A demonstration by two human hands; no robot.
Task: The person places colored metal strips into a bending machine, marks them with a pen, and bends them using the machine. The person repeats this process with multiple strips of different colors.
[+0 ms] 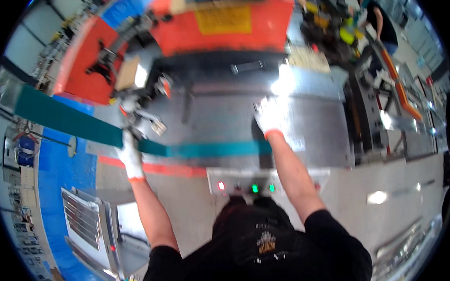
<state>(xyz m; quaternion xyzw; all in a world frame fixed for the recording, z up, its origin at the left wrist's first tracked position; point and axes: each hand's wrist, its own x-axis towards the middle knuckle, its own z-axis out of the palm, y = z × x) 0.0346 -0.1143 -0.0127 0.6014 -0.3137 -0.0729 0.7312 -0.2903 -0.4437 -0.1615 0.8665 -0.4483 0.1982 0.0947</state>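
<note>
A long flat teal strip comes in from the far left, bends, and runs across the near part of a grey metal work table. My left hand, in a white glove with an orange cuff, is closed on the strip at the table's left side; blur softens its fingers. My right hand, gloved alike, reaches over the table with its fingers stretched forward, and its wrist is by the strip's right end. Beyond my left hand are a clamp-like metal fitting and a small pale block.
An orange-red machine housing with a yellow label spans the table's far side. A wrench-like tool lies before it. A control panel with lit displays fronts the table. A dark machine stands right; a person is far right.
</note>
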